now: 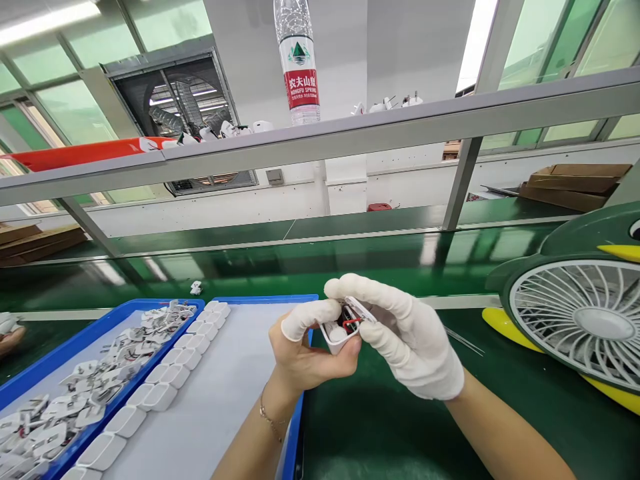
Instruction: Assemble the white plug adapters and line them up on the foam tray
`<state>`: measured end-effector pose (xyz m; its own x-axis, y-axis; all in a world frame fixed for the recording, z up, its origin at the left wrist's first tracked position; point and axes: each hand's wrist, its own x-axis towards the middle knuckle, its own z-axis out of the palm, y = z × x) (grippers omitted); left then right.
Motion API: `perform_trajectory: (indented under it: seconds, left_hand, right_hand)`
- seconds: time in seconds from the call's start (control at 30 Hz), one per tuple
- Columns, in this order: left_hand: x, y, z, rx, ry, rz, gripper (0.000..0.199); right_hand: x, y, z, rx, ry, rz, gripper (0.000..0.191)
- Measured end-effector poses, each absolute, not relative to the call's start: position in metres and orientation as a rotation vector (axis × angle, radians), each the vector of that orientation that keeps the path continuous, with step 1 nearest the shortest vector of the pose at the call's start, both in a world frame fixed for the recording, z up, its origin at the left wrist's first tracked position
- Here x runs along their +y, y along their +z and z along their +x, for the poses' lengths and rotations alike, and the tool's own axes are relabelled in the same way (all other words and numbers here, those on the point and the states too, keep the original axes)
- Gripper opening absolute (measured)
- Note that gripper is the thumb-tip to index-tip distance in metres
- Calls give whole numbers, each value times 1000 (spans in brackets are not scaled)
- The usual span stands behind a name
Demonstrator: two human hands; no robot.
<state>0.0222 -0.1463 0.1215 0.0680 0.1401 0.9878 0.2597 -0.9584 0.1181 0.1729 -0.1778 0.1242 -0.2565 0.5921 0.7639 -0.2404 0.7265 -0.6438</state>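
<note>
My left hand [303, 353], bare apart from white fingertip covers, grips a small white plastic housing [336, 343] above the right edge of a blue tray. Red and dark wires [351, 324] show inside the housing. My right hand [415, 343], in a white glove, pinches a white cover piece [359, 309] between thumb and fingers. That cover stands tilted at the housing's open side, with wires between the two. What lies deeper inside is hidden by the fingers.
A blue tray [113, 319] at left holds many white parts with metal pins. White housings [160, 397] line the left side of the second tray [265, 299]. A green fan [600, 320] stands right; a bottle [300, 73] sits on the shelf. Another person's hand [11, 340] shows far left.
</note>
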Motion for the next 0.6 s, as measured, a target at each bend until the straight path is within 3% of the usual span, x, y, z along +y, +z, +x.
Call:
perform_trajectory:
  seconds: [0.4, 0.6]
  left_hand:
    - [-146, 111, 22, -513, -2083, -2367, 45]
    - [-145, 120, 22, -212, -2005, -2414, 41]
  right_hand:
    - [-176, 124, 174, -1645, 758, -350, 47]
    - [-176, 123, 174, -1642, 803, -345, 45]
